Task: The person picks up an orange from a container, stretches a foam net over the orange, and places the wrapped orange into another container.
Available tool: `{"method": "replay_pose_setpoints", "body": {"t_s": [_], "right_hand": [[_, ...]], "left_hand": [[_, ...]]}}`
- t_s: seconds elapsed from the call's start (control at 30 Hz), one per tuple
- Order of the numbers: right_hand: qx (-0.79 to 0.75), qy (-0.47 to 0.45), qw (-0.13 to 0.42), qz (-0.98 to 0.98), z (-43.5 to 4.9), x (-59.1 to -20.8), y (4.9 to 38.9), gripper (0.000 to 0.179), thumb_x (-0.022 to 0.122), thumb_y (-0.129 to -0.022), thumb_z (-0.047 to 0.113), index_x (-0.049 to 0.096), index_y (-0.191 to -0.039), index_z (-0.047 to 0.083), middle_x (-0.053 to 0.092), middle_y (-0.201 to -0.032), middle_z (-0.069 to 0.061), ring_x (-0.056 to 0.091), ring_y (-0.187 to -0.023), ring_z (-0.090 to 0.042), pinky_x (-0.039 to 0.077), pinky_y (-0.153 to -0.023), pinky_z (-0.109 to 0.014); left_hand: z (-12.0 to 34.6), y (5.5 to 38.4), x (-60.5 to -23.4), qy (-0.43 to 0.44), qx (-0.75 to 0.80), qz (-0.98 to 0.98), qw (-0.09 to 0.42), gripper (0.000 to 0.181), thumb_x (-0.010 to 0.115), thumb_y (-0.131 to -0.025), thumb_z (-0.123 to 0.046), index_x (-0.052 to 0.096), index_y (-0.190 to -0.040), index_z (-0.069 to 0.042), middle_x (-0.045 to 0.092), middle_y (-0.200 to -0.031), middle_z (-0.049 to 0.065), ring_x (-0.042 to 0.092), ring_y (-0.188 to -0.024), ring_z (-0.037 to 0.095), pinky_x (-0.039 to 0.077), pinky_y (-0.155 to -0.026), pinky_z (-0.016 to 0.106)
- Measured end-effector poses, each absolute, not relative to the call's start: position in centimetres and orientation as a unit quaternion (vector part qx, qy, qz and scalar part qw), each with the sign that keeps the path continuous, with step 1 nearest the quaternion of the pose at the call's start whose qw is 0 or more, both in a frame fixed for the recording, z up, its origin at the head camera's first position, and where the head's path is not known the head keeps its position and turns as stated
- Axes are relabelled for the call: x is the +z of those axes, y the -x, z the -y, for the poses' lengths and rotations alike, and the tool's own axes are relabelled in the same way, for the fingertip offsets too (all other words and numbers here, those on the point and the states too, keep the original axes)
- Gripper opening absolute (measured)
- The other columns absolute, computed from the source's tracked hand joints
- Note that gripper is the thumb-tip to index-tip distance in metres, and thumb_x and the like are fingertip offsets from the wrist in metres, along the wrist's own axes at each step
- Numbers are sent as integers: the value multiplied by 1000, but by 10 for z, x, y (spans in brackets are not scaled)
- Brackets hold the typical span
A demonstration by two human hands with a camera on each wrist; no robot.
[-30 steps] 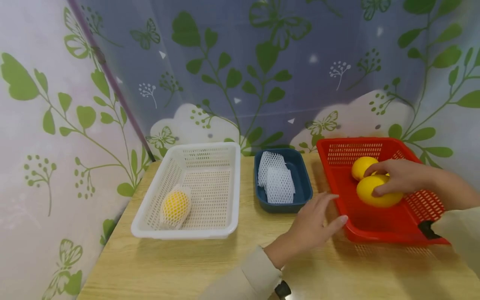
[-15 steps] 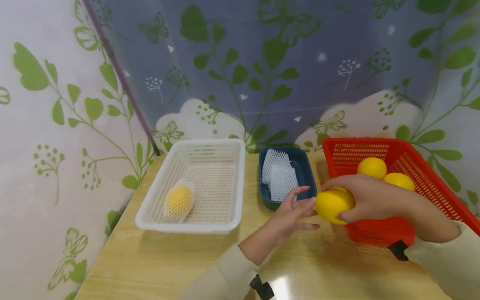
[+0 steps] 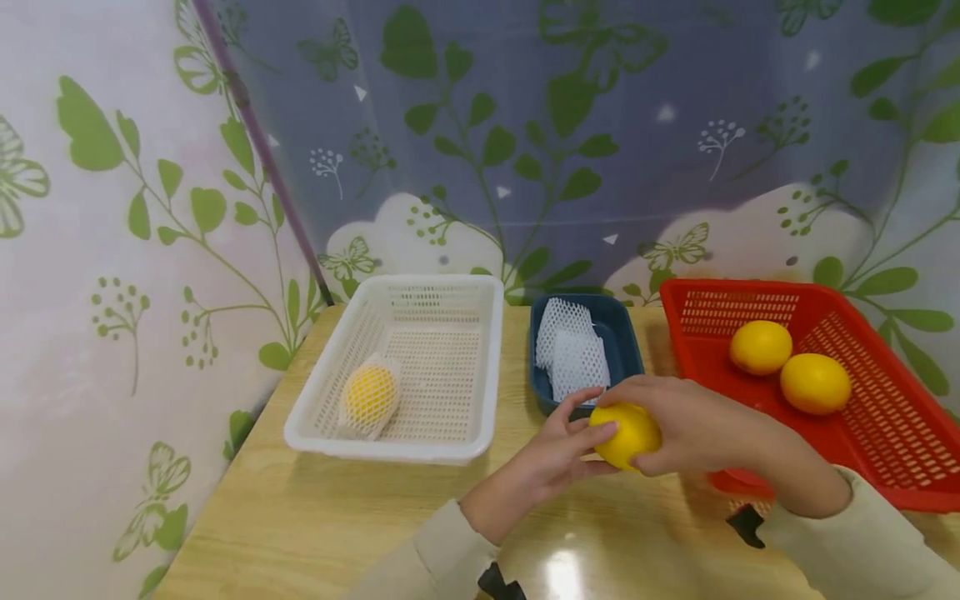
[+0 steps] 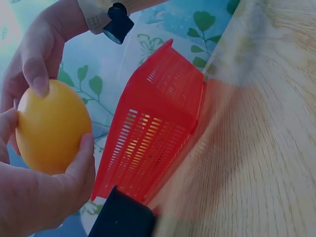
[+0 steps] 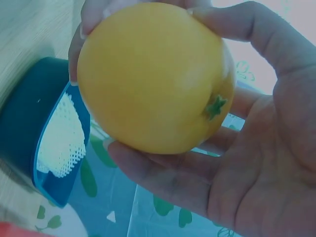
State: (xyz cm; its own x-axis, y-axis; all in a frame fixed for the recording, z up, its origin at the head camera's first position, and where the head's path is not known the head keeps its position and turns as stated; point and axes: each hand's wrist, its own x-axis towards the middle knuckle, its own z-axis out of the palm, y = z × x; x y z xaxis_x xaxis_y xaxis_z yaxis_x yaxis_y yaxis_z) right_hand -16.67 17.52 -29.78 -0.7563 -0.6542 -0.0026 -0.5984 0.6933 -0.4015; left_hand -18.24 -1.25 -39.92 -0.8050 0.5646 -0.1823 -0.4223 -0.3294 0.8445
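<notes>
Pale wooden tabletop [image 3: 300,517] lies below as we hold a yellow fruit [image 3: 628,437] between both hands.
We have the two hands together on the fruit: the left hand [image 3: 543,462] curls its fingers and thumb round one side, and the right hand [image 3: 693,425] grips the other. Just beyond the hands, we see a dark blue tray [image 3: 626,342] holding white foam nets [image 3: 581,362]. To the right of the right hand, a red basket [image 3: 705,367] holds two more yellow fruits [image 3: 761,347] side by side; well left of the left hand, a white basket [image 3: 435,375] holds a netted fruit [image 3: 371,397]. Farthest from the hands, we see a leaf-patterned backdrop [image 3: 510,83].
</notes>
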Motion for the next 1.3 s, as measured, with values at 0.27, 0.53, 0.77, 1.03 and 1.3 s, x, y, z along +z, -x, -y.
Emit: {"method": "replay_pose_setpoints", "body": {"t_s": [0.27, 0.53, 0.77, 1.03, 1.3], "right_hand": [[-228, 336, 15, -914, -172, -312, 164, 70, 80, -78, 40, 50, -137, 19, 55, -133, -4, 55, -103, -21, 52, -77, -32], [-377, 276, -3, -884, -169, -334, 160, 101, 84, -74, 39, 23, -152, 20, 40, -145, -13, 53, -107, -26, 53, -84, -42], [-510, 250, -67, -820, -158, -351, 158, 90, 81, -79, 11, 27, -150, 14, 42, -143, -16, 48, -126, -29, 41, -102, -22], [-540, 223, -115, -803, -140, -364, 158, 75, 81, -78, 6, 39, -140, 6, 49, -137, -12, 49, -120, -16, 35, -98, -9], [-528, 198, -127, -816, -138, -366, 159, 68, 81, -77, 5, 44, -134, 4, 53, -131, -11, 52, -112, -14, 42, -91, -10]], "left_hand": [[20, 179, -398, -68, 819, -490, 290, 41, 59, -97, -13, 42, -134, -14, 57, -124, 13, 61, -96, 22, 50, -93, 47], [26, 172, -390, -71, 848, -440, 286, 36, 55, -98, -21, 43, -132, -15, 51, -129, 11, 57, -100, 22, 52, -89, 35], [33, 170, -392, -38, 907, -303, 289, 56, 64, -93, -35, 39, -140, -18, 41, -140, 14, 53, -114, 27, 48, -98, 35], [36, 167, -394, -42, 917, -257, 303, 59, 56, -96, -43, 34, -145, -18, 42, -137, 11, 55, -110, 22, 48, -98, 29], [40, 168, -400, -71, 887, -389, 238, 62, 65, -90, -47, 39, -139, -19, 50, -134, 6, 55, -113, 19, 44, -103, 38]]}}
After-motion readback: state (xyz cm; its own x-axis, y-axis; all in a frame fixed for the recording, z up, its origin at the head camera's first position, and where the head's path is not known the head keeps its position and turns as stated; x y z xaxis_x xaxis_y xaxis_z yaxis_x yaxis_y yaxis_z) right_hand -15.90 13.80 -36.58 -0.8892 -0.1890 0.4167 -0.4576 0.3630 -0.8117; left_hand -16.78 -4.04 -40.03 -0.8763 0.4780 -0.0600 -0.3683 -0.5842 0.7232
